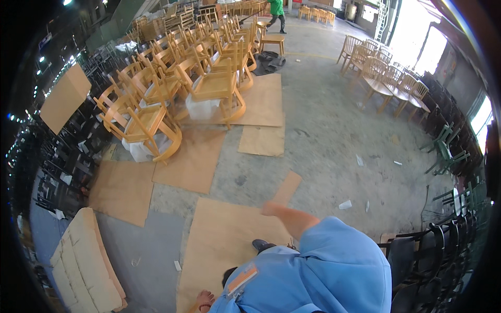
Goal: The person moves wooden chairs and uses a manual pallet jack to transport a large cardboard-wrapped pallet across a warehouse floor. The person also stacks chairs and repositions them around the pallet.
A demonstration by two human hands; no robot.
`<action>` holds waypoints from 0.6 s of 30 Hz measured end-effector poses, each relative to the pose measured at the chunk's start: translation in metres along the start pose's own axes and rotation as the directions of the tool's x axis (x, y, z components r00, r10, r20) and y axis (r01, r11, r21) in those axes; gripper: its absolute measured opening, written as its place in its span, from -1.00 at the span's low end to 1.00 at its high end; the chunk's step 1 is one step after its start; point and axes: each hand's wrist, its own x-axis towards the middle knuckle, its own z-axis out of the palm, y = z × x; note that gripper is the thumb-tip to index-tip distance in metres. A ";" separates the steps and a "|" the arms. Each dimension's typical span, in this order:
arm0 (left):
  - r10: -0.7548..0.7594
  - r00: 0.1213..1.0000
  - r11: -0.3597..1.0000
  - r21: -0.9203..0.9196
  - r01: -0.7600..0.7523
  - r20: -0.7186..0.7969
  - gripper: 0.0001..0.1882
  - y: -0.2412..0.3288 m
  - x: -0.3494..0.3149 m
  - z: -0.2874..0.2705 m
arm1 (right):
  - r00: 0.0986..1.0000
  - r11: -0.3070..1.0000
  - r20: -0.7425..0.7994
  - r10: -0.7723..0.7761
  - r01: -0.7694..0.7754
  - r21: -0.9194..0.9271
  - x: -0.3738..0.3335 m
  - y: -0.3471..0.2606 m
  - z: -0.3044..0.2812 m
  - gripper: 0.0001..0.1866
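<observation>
My right hand is stretched out in front of me over a large brown cardboard sheet on the floor. It is blurred, and its fingers do not show clearly. A narrow cardboard strip reaches away from just beyond it; whether I grip that strip or it lies on the floor cannot be made out. Low at the lower edge, my left hand has its fingers curled beside the same sheet. What those fingers hold, if anything, is hidden.
Stacked wooden chairs stand on cardboard ahead left. More wooden chairs are far right; dark chairs line the near right. A thick beige padded slab lies at left. Paper scraps dot the concrete. A person in green is far off.
</observation>
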 end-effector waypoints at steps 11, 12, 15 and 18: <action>0.062 0.990 0.992 0.105 -0.075 0.124 -0.76 0.140 0.179 -0.122 | 0.734 0.727 0.136 -0.665 0.678 -0.104 0.192 -0.470 -0.032 -0.59; 0.105 0.979 0.963 0.229 -0.144 0.172 -0.75 0.157 0.192 -0.139 | 0.702 0.666 0.114 -0.703 0.707 -0.238 0.222 -0.427 -0.021 -0.64; 0.293 0.883 0.540 0.698 -0.470 0.367 -0.73 0.222 0.240 -0.185 | 0.493 0.313 0.146 -0.858 0.726 -0.612 0.250 -0.313 -0.043 -0.68; 0.437 0.894 0.435 0.846 -0.308 0.100 -0.70 0.281 0.259 -0.294 | 0.948 0.977 0.318 0.023 0.046 -0.209 0.262 -0.361 -0.024 -0.72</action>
